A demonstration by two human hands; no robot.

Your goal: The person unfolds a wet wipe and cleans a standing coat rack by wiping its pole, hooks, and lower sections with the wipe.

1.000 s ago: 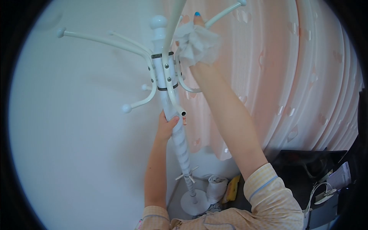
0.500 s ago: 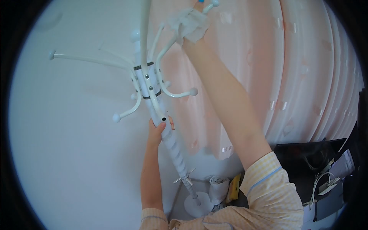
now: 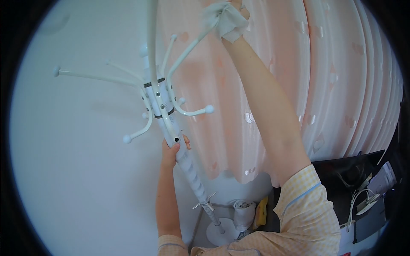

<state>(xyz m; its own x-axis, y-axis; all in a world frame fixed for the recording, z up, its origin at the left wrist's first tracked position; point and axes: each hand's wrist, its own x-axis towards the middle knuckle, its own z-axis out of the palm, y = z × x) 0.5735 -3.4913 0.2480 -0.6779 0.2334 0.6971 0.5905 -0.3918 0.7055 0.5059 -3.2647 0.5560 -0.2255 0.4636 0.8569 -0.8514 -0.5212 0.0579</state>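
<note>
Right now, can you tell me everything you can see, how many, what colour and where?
Coat stand: one, white, leaning across the middle
Cloth: one, whitish, at an upper hook's end
Curtain: at least one, pink, behind the stand
Wall: one, pale bluish, left
Bundle: one, whitish, beside the stand's base
Packet-like thing: one, yellow, right of the bundle
Panel, maybe a screen: one, black, right
Cords: count unclear, white, lower right
Papers: count unclear, pale, far right
Sleeves: two, pale yellow checks, bottom
Left hand: one, bare, around the pole
Right hand: one, bare, top, holding the cloth
</note>
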